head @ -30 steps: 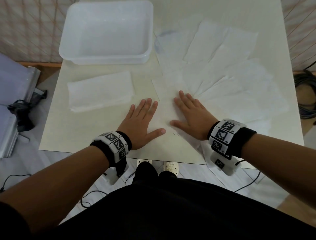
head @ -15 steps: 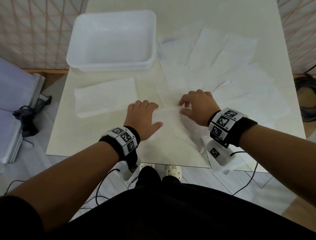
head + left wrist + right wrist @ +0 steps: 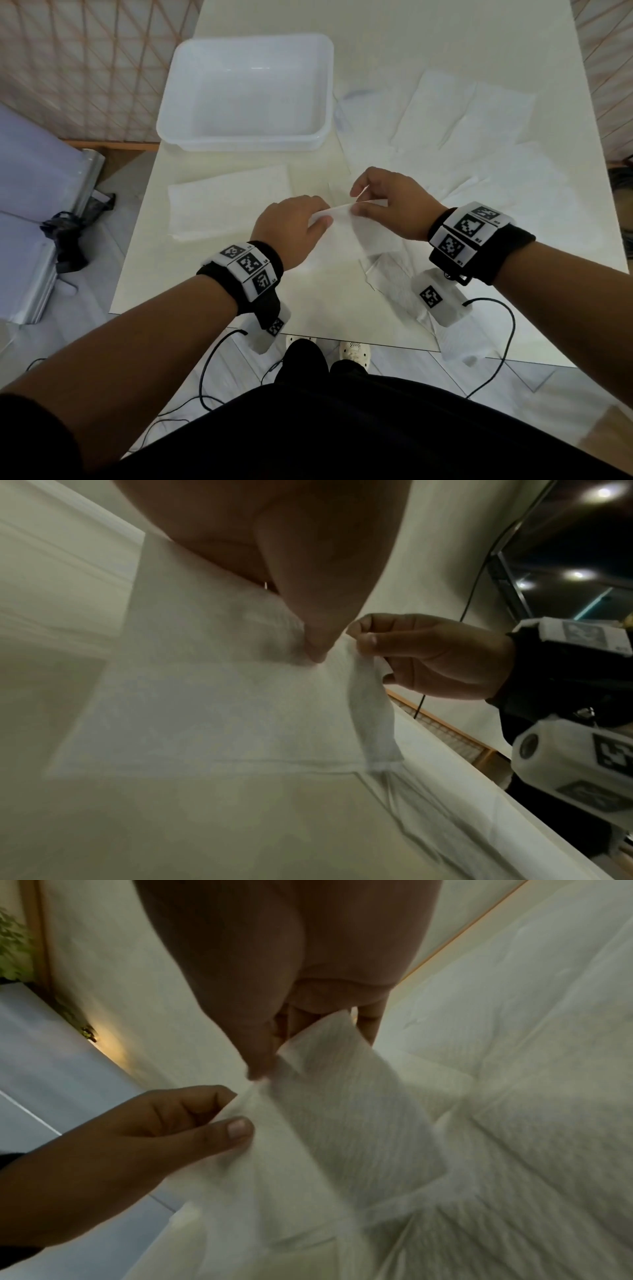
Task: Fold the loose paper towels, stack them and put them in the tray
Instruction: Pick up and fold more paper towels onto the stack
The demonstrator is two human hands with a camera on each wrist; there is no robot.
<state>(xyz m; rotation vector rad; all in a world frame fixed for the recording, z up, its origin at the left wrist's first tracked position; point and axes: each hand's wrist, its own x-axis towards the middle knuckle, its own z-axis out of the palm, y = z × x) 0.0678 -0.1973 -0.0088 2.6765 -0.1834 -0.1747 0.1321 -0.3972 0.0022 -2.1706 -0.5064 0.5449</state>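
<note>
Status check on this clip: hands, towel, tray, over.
Left hand and right hand both pinch one paper towel, far edge lifted. Folded stack on table; tray holds none. Nothing blocking.

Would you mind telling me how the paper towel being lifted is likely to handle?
Probably floppy: the paper towel sags between the left hand and right hand, which pinch its raised edge. Likely very light, since fingertip pinches lift it. It looks thin, so it may tear or crease if tugged.
</note>
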